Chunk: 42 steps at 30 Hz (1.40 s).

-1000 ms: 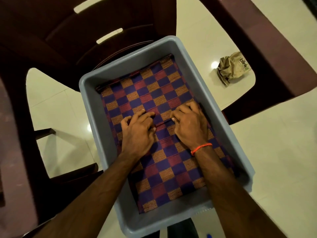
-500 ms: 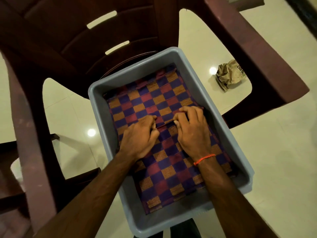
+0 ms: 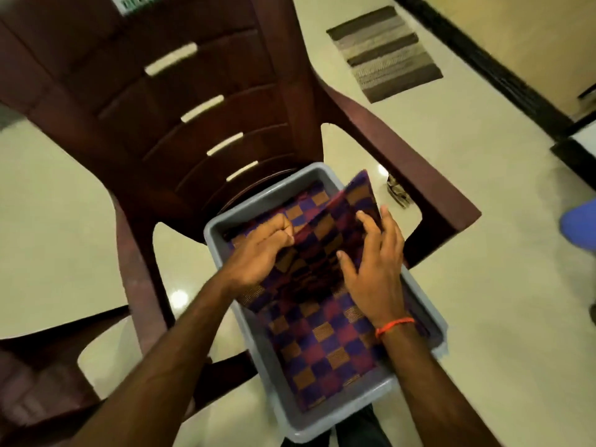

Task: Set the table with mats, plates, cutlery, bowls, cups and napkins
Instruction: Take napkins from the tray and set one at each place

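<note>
The checked mats (image 3: pixel 325 330) have squares of violet-blue, dark red and orange-brown, the tub (image 3: pixel 258 201) is plain grey, the plastic chair (image 3: pixel 145 101) is dark maroon, the floor (image 3: pixel 483 285) is glossy cream, the rug (image 3: pixel 383 53) has grey and brown stripes, and the wrist thread (image 3: pixel 394 324) is orange.

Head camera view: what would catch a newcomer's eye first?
The checked mat in purple, red and orange, bent up out of a grey tub at centre, with the left hand gripping it and the right hand spread against it. A dark red chair carries the tub; a striped rug lies on the floor, upper right.
</note>
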Available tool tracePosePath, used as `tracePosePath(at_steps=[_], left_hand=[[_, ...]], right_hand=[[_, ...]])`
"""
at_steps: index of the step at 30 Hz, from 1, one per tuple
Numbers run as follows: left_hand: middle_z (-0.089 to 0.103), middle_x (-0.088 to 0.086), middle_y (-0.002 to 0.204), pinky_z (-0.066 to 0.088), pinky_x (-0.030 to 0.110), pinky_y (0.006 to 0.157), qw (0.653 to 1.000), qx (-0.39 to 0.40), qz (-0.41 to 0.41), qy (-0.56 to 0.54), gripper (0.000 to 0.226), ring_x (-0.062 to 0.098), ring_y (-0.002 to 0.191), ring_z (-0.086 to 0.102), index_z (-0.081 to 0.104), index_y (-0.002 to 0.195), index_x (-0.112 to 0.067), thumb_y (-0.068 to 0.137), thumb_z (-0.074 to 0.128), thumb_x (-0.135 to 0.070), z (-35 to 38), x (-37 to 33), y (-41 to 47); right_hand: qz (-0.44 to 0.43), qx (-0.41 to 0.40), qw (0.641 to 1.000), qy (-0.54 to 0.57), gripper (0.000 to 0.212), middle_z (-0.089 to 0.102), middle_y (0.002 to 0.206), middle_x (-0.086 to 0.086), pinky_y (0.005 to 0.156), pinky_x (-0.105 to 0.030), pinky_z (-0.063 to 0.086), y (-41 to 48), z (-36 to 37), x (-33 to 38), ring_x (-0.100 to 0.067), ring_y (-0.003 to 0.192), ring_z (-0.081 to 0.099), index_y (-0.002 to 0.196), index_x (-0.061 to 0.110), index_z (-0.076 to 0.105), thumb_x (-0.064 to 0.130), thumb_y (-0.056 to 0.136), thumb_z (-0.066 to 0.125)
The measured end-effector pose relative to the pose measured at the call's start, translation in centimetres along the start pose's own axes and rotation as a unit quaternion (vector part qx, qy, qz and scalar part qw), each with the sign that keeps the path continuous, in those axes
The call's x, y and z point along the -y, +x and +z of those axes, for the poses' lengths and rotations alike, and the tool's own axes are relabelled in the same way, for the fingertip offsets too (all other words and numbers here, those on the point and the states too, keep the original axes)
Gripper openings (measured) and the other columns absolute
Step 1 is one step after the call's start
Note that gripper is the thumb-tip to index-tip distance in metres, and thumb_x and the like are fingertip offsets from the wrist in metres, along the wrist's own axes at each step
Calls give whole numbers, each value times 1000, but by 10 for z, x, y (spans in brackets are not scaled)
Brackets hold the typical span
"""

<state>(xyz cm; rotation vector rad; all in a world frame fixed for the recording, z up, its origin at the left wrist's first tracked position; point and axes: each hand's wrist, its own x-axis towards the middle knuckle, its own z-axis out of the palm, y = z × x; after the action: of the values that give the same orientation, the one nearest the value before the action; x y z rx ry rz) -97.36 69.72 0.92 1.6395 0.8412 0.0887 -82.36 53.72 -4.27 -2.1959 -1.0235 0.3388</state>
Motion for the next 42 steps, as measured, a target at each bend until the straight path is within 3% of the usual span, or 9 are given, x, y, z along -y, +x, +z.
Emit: tracePosePath(at_steps=[4,8,14,19,24,31,33,36,42], left_hand=[[43,-15,66,36,18,60,997,-17,27,-63,13,1,62,39,43,77,-18,87,47,-11,-22,-52,-11],[44,2,74,38,31,63,982,-20,23,-186,7,15,68,42,45,76,-19,82,47,-16,-40,-96,-27],[59,7,90,54,33,74,951,42,36,-303,12,19,81,61,48,91,-11,86,47,-22,-49,-156,-58],[64,10,102,55,37,86,936,68,49,-343,32,23,94,63,57,107,-6,85,46,-26,-41,-193,-81],[72,7,103,56,38,87,926,72,64,-365,44,23,96,67,65,111,-7,73,58,-29,-30,-222,-104],[73,17,107,59,43,87,947,63,81,-303,43,28,95,71,71,109,-10,78,86,-36,-1,-246,-122],[72,20,110,57,49,92,957,64,79,-271,60,32,99,70,72,109,-11,62,97,-39,8,-253,-120],[75,18,110,53,58,97,973,44,99,-203,43,36,105,71,75,104,-17,69,94,-34,28,-263,-112],[78,4,81,61,38,73,981,9,157,-112,11,25,83,73,73,84,-13,78,82,-14,83,-304,-96]], right_hand=[[93,-2,993,79,75,19,164,-6,119,-41,25,-3,-16,20,-25,151,14,150,24,37,28,87,77],[201,11,956,214,74,32,159,2,116,-38,32,-4,-34,46,-17,147,27,152,26,32,44,91,70],[374,155,810,424,84,66,131,8,89,-38,56,2,-71,78,-18,114,64,135,33,58,88,72,56],[385,163,692,588,49,71,125,-1,104,-43,50,-9,-120,104,-21,118,66,125,27,66,63,94,52],[309,14,744,592,38,71,124,-13,90,-37,58,-31,-181,110,-27,119,65,129,7,65,28,98,61],[191,-109,836,503,56,75,113,-12,91,-44,57,-67,-278,109,-32,109,69,116,13,74,45,71,84],[191,-144,842,483,43,76,107,-12,91,-49,57,-78,-301,106,-36,106,70,111,14,75,39,76,81],[195,-192,839,470,27,77,101,-9,87,-48,59,-92,-331,102,-33,102,71,106,15,75,28,83,77],[193,-329,820,426,35,69,119,-6,78,-35,62,-117,-375,83,-22,110,67,102,22,76,37,71,84]])
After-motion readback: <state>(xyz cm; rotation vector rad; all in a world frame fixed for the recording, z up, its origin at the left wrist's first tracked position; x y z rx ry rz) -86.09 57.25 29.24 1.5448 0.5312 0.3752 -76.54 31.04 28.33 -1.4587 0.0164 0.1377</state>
